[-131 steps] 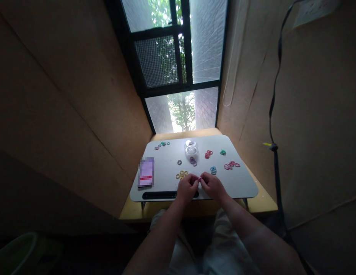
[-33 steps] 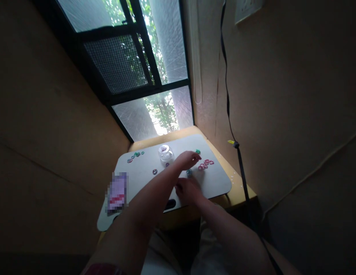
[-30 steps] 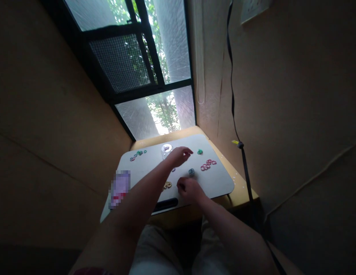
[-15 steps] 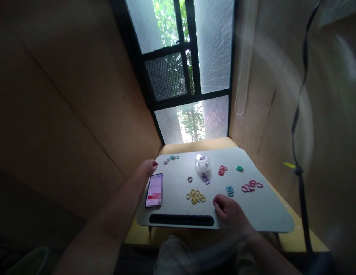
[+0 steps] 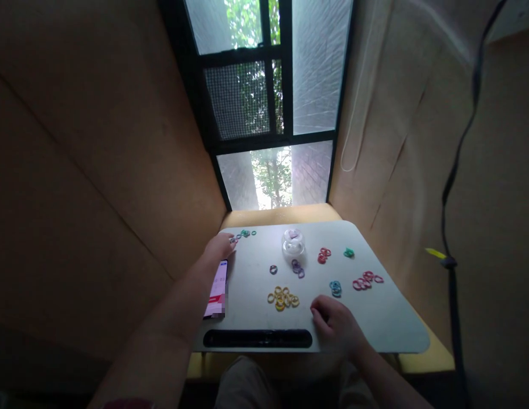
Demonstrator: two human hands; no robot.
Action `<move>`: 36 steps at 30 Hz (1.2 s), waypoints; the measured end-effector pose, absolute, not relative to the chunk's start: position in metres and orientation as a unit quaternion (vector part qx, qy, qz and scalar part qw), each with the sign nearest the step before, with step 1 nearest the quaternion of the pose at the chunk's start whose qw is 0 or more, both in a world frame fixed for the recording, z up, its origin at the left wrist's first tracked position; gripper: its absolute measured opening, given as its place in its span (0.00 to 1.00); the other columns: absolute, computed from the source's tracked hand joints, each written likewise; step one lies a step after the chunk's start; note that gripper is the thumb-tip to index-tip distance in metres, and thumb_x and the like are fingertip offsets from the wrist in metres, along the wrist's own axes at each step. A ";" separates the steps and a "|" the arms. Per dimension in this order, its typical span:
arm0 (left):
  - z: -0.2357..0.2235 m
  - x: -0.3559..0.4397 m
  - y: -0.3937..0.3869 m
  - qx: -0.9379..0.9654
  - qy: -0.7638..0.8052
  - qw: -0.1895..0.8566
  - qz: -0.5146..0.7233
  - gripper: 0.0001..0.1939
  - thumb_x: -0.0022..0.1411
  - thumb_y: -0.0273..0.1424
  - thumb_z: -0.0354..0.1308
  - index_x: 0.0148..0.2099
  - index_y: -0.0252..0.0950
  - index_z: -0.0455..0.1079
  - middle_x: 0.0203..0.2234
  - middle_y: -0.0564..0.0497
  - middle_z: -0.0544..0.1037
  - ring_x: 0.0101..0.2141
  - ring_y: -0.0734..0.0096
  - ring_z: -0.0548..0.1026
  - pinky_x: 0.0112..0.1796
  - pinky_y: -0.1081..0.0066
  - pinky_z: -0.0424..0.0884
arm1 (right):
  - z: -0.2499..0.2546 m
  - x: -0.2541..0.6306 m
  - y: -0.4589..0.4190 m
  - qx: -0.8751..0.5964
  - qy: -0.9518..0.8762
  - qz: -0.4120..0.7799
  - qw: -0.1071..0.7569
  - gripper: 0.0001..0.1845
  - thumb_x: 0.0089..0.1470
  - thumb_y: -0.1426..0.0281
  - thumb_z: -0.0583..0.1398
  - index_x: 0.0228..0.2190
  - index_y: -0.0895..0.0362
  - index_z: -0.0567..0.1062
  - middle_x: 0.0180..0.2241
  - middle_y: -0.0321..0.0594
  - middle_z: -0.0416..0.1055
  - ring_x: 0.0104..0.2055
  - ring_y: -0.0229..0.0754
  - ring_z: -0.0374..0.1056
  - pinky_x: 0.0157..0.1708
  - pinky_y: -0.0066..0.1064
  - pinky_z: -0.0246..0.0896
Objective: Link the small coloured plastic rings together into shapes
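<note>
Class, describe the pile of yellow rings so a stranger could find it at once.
Find the white table below the window, then the long black strip near its front edge. Just beyond that strip, left of the right hand, lie the yellow rings, loosely bunched. They alone are yellow, and they spread wider than the blue rings to their right.

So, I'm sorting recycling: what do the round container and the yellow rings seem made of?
Round container: clear, glossy plastic or glass; see-through with bright highlights. Yellow rings: perhaps elastic fabric, rubber or plastic; evenly coloured loops, too small to judge finish.
</note>
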State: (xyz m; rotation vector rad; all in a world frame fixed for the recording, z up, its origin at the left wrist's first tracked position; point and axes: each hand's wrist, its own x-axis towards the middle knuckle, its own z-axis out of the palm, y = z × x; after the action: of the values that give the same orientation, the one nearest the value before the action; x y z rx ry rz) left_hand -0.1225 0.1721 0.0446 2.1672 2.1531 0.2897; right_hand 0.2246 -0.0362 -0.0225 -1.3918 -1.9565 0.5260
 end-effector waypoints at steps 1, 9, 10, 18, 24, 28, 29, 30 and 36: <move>0.043 -0.120 0.174 0.703 0.704 0.038 0.094 0.18 0.59 0.43 0.55 0.47 0.41 0.76 0.43 0.44 0.79 0.40 0.60 0.75 0.40 0.70 0.67 | -0.022 0.225 -0.036 -0.533 -0.751 0.202 0.334 0.07 0.54 0.70 0.53 0.26 0.54 0.68 0.24 0.36 0.68 0.26 0.39 0.63 0.28 0.29 0.55; 0.046 -0.113 0.179 0.665 0.741 0.041 0.085 0.14 0.57 0.39 0.58 0.41 0.39 0.79 0.38 0.41 0.80 0.38 0.56 0.76 0.36 0.66 0.68 | -0.021 0.224 -0.037 -0.533 -0.755 0.193 0.330 0.06 0.54 0.72 0.53 0.27 0.55 0.68 0.24 0.35 0.66 0.27 0.38 0.62 0.28 0.27 0.54; 0.047 -0.114 0.179 0.660 0.745 0.041 0.086 0.14 0.57 0.38 0.58 0.41 0.38 0.79 0.38 0.41 0.80 0.38 0.55 0.76 0.36 0.66 0.68 | -0.020 0.224 -0.037 -0.533 -0.754 0.194 0.330 0.06 0.54 0.72 0.53 0.27 0.55 0.68 0.25 0.35 0.67 0.27 0.37 0.62 0.28 0.27 0.54; 0.069 -0.127 0.170 0.618 0.763 0.032 0.189 0.13 0.59 0.38 0.57 0.43 0.38 0.77 0.38 0.44 0.80 0.36 0.61 0.76 0.33 0.69 0.66 | -0.022 0.224 -0.035 -0.534 -0.752 0.198 0.332 0.07 0.54 0.71 0.53 0.26 0.55 0.69 0.24 0.35 0.67 0.26 0.37 0.61 0.28 0.28 0.53; 0.096 -0.088 0.099 0.649 0.662 0.121 0.355 0.15 0.59 0.41 0.55 0.40 0.35 0.73 0.30 0.49 0.80 0.28 0.70 0.74 0.29 0.73 0.64 | -0.026 0.224 -0.033 -0.530 -0.751 0.196 0.342 0.07 0.54 0.70 0.53 0.27 0.55 0.69 0.25 0.36 0.68 0.27 0.38 0.63 0.29 0.28 0.54; 0.078 -0.040 0.022 0.713 0.556 0.216 0.370 0.12 0.59 0.41 0.56 0.36 0.37 0.70 0.26 0.53 0.77 0.26 0.73 0.72 0.28 0.74 0.63 | -0.019 0.225 -0.035 -0.506 -0.756 0.223 0.349 0.05 0.53 0.69 0.56 0.29 0.55 0.71 0.24 0.34 0.68 0.26 0.37 0.64 0.29 0.28 0.56; 0.069 -0.029 0.004 0.717 0.549 0.226 0.364 0.11 0.58 0.40 0.56 0.34 0.37 0.69 0.24 0.54 0.76 0.25 0.73 0.71 0.28 0.74 0.62 | -0.017 0.225 -0.034 -0.500 -0.756 0.237 0.350 0.04 0.52 0.68 0.57 0.30 0.55 0.71 0.24 0.34 0.69 0.25 0.37 0.64 0.29 0.28 0.56; 0.060 -0.017 -0.011 0.720 0.544 0.236 0.361 0.10 0.58 0.39 0.56 0.34 0.37 0.68 0.24 0.54 0.75 0.25 0.74 0.70 0.28 0.74 0.62 | -0.016 0.226 -0.033 -0.496 -0.752 0.254 0.352 0.06 0.51 0.68 0.58 0.32 0.55 0.72 0.24 0.33 0.69 0.25 0.36 0.63 0.29 0.28 0.57; 0.010 0.040 -0.052 0.725 0.526 0.270 0.353 0.02 0.57 0.30 0.55 0.35 0.38 0.66 0.23 0.56 0.72 0.25 0.75 0.68 0.29 0.74 0.60 | -0.016 0.226 -0.025 -0.442 -0.740 0.353 0.365 0.10 0.51 0.67 0.59 0.37 0.56 0.74 0.28 0.36 0.72 0.26 0.36 0.64 0.28 0.27 0.59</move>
State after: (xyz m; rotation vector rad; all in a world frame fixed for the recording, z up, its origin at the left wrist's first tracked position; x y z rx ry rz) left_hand 0.0403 -0.0524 0.0104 1.9538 1.4181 0.9510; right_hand 0.2263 -0.0246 -0.0156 -1.1354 -1.9024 0.9074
